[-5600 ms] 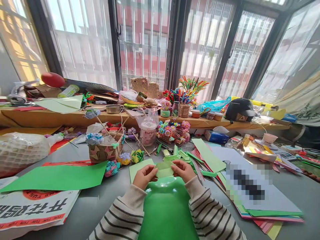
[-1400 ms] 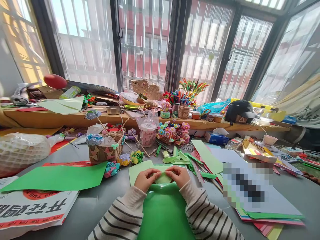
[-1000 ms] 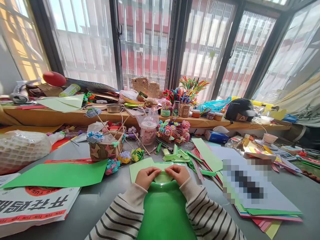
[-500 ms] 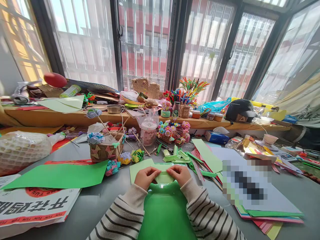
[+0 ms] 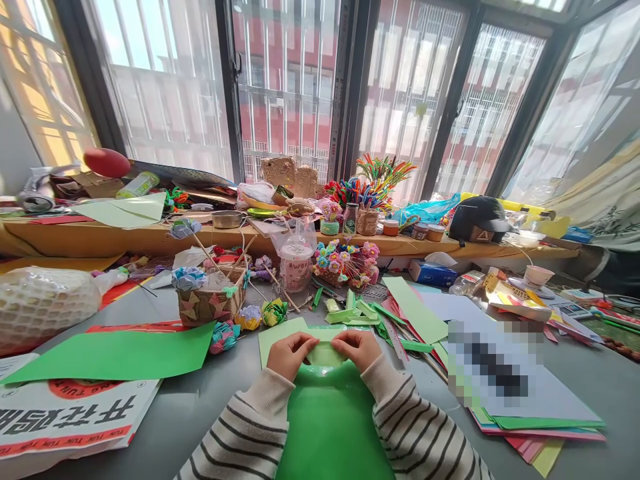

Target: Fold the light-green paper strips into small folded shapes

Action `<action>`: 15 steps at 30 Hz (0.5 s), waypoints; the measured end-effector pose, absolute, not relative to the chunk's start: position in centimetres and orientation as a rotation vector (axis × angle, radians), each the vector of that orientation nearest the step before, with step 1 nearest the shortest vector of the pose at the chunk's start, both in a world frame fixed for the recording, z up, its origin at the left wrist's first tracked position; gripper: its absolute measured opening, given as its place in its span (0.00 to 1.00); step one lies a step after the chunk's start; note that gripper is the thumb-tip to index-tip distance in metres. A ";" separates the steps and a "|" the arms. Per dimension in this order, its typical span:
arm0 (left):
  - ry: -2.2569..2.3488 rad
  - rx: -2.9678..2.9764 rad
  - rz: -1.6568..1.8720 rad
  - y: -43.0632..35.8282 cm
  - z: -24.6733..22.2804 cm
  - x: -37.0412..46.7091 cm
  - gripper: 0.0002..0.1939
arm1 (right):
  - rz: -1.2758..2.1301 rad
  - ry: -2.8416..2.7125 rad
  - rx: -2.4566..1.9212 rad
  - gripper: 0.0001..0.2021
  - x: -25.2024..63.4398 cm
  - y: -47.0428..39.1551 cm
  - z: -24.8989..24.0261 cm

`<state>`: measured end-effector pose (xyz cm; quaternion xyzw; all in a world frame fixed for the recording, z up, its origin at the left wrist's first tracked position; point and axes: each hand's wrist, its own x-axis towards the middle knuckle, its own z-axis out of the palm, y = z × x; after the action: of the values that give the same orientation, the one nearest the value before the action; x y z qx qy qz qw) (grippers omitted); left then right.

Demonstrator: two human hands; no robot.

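Note:
A small light green paper (image 5: 324,353) is stretched between my two hands, above a glossy green surface (image 5: 333,427). My left hand (image 5: 291,355) pinches its left end between thumb and fingertips. At the right end, the thumb and fingers of my right hand (image 5: 358,350) pinch it the same way. Behind my left hand lies a pale green sheet (image 5: 281,333). Folded green paper strips (image 5: 353,312) are piled just beyond my hands.
A star-decorated basket (image 5: 210,305) with paper flowers stands at left, beside a large green sheet (image 5: 115,353). Stacked coloured paper (image 5: 555,407) lies at right. A lidded cup (image 5: 296,267) and beaded flowers (image 5: 345,260) stand behind. A crowded ledge (image 5: 300,243) runs under the windows.
My hands have shifted very slightly, both still pinching the light green paper. The whole view has moved a little.

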<state>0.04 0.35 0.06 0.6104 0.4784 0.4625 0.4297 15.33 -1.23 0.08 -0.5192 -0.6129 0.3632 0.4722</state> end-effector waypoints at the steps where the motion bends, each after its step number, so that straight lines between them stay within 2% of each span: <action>1: 1.208 1.511 1.160 0.4 0.1 0.0 0.13 | 0.915 -1.477 -1.272 0.11 15.5 -1.1 0.0; 9: 1.254 1.465 1.177 0.7 -0.2 -0.2 0.16 | 1.023 -1.354 -1.243 0.15 16.3 -0.8 0.1; 15: 1.258 1.459 1.149 0.9 -0.5 -0.3 0.16 | 1.001 -1.333 -1.261 0.13 16.6 -0.7 0.2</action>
<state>-0.27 0.94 -0.51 0.5858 0.5053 0.4615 0.4341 16.55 -0.71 0.18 -0.5217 -0.5517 0.4143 0.5019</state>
